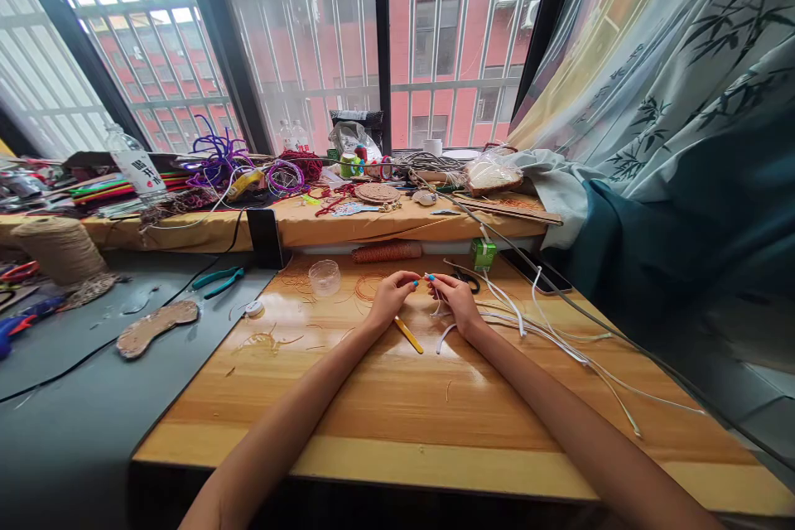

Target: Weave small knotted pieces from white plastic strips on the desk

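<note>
Both my hands meet above the middle of the wooden table (397,397). My left hand (391,296) is closed in a pinch, its fingertips touching those of my right hand (453,298), which is also pinched. A thin white cord (527,331) runs from between the fingers and trails off to the right across the table. What my left fingers pinch is too small to make out; it may be the same cord's end. A yellow stick (408,334) lies on the table just under my left wrist.
A clear plastic cup (324,277), a coil of orange wire (386,252) and a small green box (483,252) sit behind the hands. Teal pliers (217,280) and a twine spool (59,248) lie left on the grey mat. A cluttered windowsill (298,224) runs behind; curtains (683,141) hang on the right.
</note>
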Demonstrator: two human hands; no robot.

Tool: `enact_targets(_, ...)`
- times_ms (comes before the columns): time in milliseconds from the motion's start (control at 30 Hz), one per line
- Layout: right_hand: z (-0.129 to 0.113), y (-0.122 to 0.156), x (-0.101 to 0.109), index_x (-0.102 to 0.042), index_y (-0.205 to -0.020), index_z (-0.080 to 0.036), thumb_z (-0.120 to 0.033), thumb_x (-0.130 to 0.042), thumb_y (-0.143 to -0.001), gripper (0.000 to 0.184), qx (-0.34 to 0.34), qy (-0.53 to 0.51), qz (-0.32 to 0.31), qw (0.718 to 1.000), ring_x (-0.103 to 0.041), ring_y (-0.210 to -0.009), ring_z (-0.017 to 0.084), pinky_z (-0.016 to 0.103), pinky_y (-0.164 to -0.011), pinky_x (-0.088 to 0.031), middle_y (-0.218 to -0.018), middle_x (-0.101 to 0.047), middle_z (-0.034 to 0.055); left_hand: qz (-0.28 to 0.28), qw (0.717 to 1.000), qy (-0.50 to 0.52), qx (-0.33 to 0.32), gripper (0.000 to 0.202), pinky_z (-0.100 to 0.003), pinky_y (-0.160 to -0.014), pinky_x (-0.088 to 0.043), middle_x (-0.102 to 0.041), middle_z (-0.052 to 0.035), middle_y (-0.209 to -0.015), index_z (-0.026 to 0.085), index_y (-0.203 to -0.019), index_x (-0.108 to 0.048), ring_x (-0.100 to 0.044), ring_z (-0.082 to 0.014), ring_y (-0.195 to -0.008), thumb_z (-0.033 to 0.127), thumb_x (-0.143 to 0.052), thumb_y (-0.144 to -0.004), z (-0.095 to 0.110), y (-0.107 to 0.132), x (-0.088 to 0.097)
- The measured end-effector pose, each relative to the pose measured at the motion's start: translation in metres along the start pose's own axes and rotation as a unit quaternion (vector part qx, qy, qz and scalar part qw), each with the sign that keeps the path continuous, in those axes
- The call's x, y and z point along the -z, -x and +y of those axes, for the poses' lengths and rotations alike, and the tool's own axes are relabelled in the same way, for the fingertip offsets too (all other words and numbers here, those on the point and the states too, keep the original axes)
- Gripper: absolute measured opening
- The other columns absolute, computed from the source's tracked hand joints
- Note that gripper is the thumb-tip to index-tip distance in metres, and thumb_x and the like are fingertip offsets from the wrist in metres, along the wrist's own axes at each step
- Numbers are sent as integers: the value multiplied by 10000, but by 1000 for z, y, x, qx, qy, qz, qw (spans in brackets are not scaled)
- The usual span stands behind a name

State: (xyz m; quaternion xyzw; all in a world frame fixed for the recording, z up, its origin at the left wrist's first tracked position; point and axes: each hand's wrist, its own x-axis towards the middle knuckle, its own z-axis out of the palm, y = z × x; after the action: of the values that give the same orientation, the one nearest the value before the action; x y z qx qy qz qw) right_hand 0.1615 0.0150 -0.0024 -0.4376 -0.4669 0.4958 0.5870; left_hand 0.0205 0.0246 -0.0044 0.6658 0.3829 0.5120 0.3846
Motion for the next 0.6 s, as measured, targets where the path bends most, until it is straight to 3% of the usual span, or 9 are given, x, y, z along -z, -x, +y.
enact_targets(600, 0, -1, 1, -648, -718, -155, -367, -633, -544, 274, 1, 5, -13, 1000, -499, -564, 100, 244, -568, -391, -667, -600, 24, -18, 1000, -10, -12, 231, -205, -598, -406, -591, -32, -803, 166, -853, -617, -514, -99, -668, 108, -464, -690, -4, 0, -2)
